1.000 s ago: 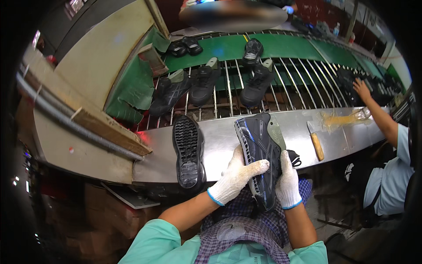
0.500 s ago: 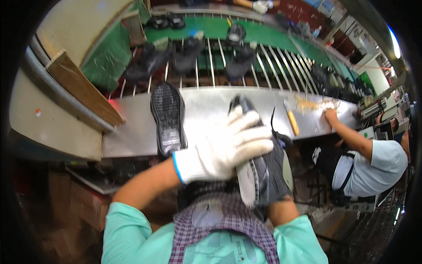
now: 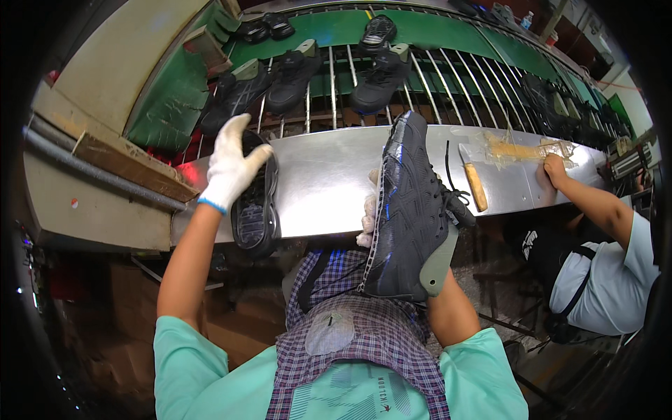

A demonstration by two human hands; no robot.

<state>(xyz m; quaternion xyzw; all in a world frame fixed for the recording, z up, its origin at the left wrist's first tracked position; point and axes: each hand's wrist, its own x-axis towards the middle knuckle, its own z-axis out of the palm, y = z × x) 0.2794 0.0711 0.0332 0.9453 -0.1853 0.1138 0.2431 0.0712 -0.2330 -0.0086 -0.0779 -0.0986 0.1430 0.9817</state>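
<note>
Right hand (image 3: 369, 217): clamped round the black shoe upper (image 3: 413, 203), mostly hidden behind it, visible only as gloved fingertips along the bottom edge.
Shoe upper: held up over the front edge of the metal bench (image 3: 322, 196), toe pointing away, heel toward the lap, lace side facing right. Stitched pale along the bottom edge, with blue marks too.
Grey-green last (image 3: 437, 269): poking out at the heel, so pretty clearly inside the upper.
Left hand (image 3: 231, 164): gloved, opened wide, thumb well away from the fingers, right over the black sole (image 3: 255, 224). Can't tell if actually pressing on it.
Sole: lying ribbed face up on the bench, near the left end, hanging over the front edge a bit.
Progress, best guess: upper shaped on the last and stitched, so done that far. Apart from the sole, so not joined yet.
Knife (image 3: 476, 185): wooden-handled, lying right of the upper.
Bars behind (image 3: 332, 91): loaded with more dark shoes (image 3: 294, 77), lasts showing.
Far right: co-worker's hand (image 3: 555, 170) by some yellowish tape (image 3: 518, 148).
Writing: lettering on the mint shirt (image 3: 350, 392), not copying it out. Nothing legible on the sole.
</note>
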